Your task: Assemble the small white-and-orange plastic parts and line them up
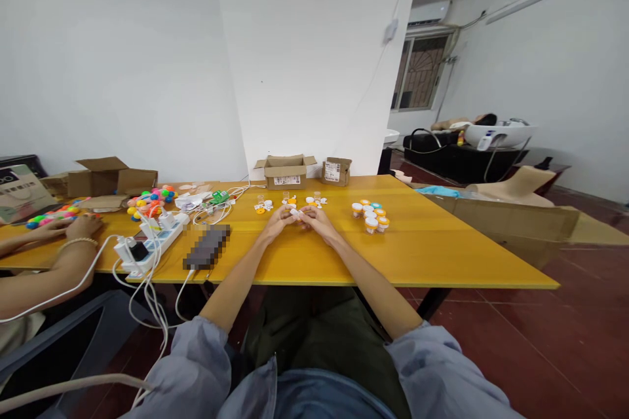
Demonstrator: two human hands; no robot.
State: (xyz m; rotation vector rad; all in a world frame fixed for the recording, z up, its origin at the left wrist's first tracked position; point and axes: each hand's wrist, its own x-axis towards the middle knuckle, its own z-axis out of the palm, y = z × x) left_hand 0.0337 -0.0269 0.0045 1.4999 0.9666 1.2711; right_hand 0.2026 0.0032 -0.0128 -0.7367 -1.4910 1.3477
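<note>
Both hands meet over the wooden table, fingers closed around a small white piece [294, 212]; its exact kind is too small to make out. My left hand [279, 222] pinches it from the left, and my right hand [315, 220] grips it from the other side. Just beyond them stand small clear cups [317, 197] among loose white discs [268, 205] and an orange ring [260, 211]. To the right of my right hand is a cluster of small clear tubs [371, 225] with white, orange and teal tops.
An open cardboard box [285, 177] and a smaller carton [337, 171] stand against the wall. Left of me lie a phone [207, 247], a power strip [154, 243] with tangled cables and colourful balls [152, 201]. Another person's hands [81, 228] rest at the far left.
</note>
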